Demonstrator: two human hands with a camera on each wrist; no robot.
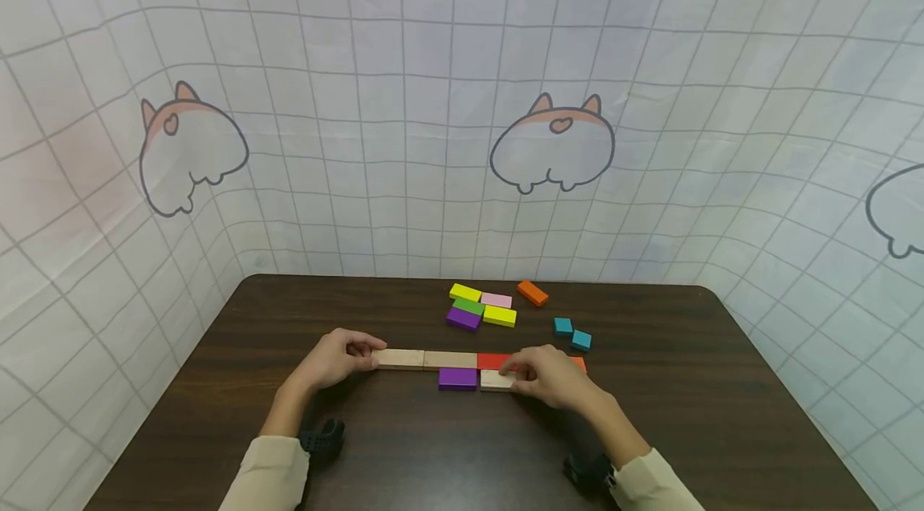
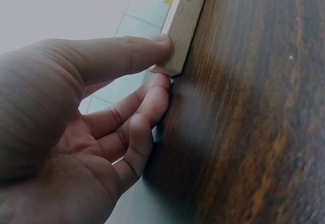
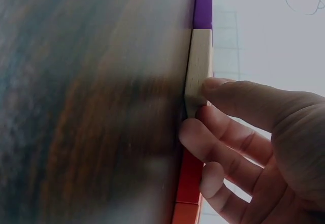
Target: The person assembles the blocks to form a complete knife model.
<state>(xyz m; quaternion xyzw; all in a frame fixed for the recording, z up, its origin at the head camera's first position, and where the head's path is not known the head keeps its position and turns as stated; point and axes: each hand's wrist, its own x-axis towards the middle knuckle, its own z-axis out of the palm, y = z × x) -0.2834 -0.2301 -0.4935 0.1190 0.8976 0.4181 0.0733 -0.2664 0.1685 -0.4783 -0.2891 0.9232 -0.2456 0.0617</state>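
A straight row of blocks crosses the dark table. Two plain wooden blocks form its left part, followed by a red block [image 1: 492, 362] and an orange block [image 3: 186, 214] at the right end. My left hand [image 1: 338, 357] holds the row's outer wooden block [image 1: 400, 359] by its left end, thumb on the near side. Against the row's near side lie a purple block [image 1: 458, 379] and another wooden block [image 1: 495, 383], end to end. My right hand [image 1: 554, 376] pinches that near wooden block at its right end, hiding part of the row behind.
Behind the row lies a cluster of yellow, green, pink and purple blocks [image 1: 464, 319]. An orange block [image 1: 532, 293] lies near the back edge. Two small blue blocks [image 1: 563, 326] sit right of the cluster. Gridded white cloth [image 1: 404, 174] surrounds the table's back and sides.
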